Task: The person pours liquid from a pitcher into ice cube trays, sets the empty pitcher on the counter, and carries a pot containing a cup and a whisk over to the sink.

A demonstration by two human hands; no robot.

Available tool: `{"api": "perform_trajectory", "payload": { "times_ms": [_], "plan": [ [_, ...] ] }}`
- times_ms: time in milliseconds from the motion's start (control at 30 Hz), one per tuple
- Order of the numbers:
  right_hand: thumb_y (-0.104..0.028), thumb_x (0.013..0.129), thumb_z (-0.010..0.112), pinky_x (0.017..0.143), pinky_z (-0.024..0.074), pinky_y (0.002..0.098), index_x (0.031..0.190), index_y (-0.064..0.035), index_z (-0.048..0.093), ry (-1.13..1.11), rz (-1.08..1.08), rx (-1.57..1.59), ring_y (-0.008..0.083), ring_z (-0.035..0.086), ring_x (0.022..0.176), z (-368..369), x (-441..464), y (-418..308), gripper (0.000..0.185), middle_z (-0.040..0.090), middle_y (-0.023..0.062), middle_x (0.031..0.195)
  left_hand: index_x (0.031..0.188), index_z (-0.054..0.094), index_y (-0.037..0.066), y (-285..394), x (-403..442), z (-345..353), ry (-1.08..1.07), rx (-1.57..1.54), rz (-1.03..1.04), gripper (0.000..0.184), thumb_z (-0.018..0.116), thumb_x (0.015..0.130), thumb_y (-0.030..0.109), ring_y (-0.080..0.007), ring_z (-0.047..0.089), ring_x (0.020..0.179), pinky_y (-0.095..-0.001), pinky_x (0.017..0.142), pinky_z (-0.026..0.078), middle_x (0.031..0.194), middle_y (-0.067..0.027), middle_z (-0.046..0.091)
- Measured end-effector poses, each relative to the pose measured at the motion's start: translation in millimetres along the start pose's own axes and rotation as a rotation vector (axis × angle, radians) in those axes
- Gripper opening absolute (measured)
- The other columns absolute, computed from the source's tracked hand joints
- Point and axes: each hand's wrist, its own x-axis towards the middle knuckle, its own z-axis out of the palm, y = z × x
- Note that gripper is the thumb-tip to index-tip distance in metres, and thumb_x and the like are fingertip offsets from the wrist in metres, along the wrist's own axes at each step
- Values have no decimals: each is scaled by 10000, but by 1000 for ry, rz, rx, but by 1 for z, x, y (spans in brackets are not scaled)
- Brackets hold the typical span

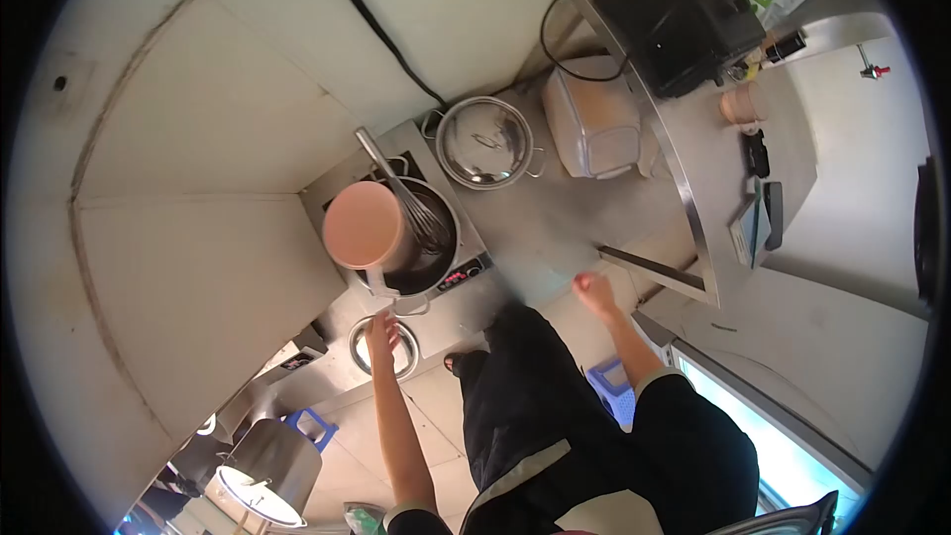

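A pink plastic pitcher (364, 225) stands over the left side of a dark-bottomed pot (451, 238), its pale handle (380, 283) pointing toward me. My left hand (380, 339) is just short of that handle, fingers loosely apart, above a round metal lid or dish (406, 352). A wire whisk (423, 218) leans in the pot, its handle over the far rim. The pot rests on an induction cooker (466, 274) with a lit red display. My right hand (593, 293) is closed in a loose fist beside the counter, nothing visible in it.
Behind the cooker stands a lidded steel pot (485, 142), with a plastic container (594, 129) to its right. A black appliance (679, 15) sits on the raised steel shelf (684, 173). A large metal pot (272, 466) and a blue stool (315, 428) are at lower left.
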Motion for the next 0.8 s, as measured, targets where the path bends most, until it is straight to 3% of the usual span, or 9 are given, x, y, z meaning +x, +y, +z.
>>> {"api": "perform_trajectory", "payload": {
  "times_ms": [133,200,267,467,533,633,700,767,800],
  "plan": [
    [-166,726,516,521,403,352,799,-54,552,510,195,-184,260,513,537,-103,30,10,139,521,112,586,1059,456,151,-86,47,-26,-62,-65,-237,362,442,766,363,-120,503,750,-287,585,403,952,2,530],
    [-164,698,533,600,402,377,863,-63,538,1019,5,-208,284,517,694,-164,36,19,193,531,118,713,1055,429,135,-94,59,-12,-87,-43,-251,361,437,768,354,-155,485,860,-329,673,386,1017,-7,504],
    [-142,663,536,691,394,382,995,-51,490,1126,216,-368,303,486,817,-208,35,42,347,515,126,882,996,431,120,-98,68,9,-54,-128,-277,334,456,760,355,-188,469,931,-363,733,366,1027,-19,482],
    [-198,686,477,683,418,441,1023,-64,481,1128,753,-666,311,496,844,-273,39,124,363,510,144,957,975,424,127,-117,105,41,26,-541,-437,277,441,766,308,-192,420,1022,-402,826,318,1029,2,484],
    [-243,717,425,730,416,439,1012,-77,508,761,957,-482,326,500,885,-287,35,127,349,514,139,981,969,427,133,-125,106,36,13,-526,-405,262,439,765,297,-184,423,1014,-403,833,310,1028,13,484],
    [-217,737,395,730,416,423,985,-62,524,908,903,-545,324,499,906,-282,37,121,320,517,149,982,965,434,156,-121,101,26,63,-516,-342,225,430,767,263,-155,431,987,-395,827,306,1032,42,492],
    [-166,741,402,715,415,405,928,-42,533,1197,679,-397,311,520,851,-268,37,91,260,540,158,896,967,433,164,-124,102,12,52,-747,-257,217,436,767,249,-134,436,977,-383,816,309,1044,49,498],
    [-125,737,430,644,419,347,835,-20,520,1344,173,-428,255,538,718,-235,44,76,170,548,133,772,862,462,151,-148,129,-11,-131,-842,-223,158,481,765,274,-131,483,924,-363,817,331,960,13,547],
    [-114,730,454,603,407,319,800,-20,507,1138,145,-149,215,512,652,-213,49,45,128,531,104,716,795,473,140,-139,118,-6,-180,-901,-191,121,498,764,254,-148,505,884,-366,786,362,848,7,561]
  ]
}}
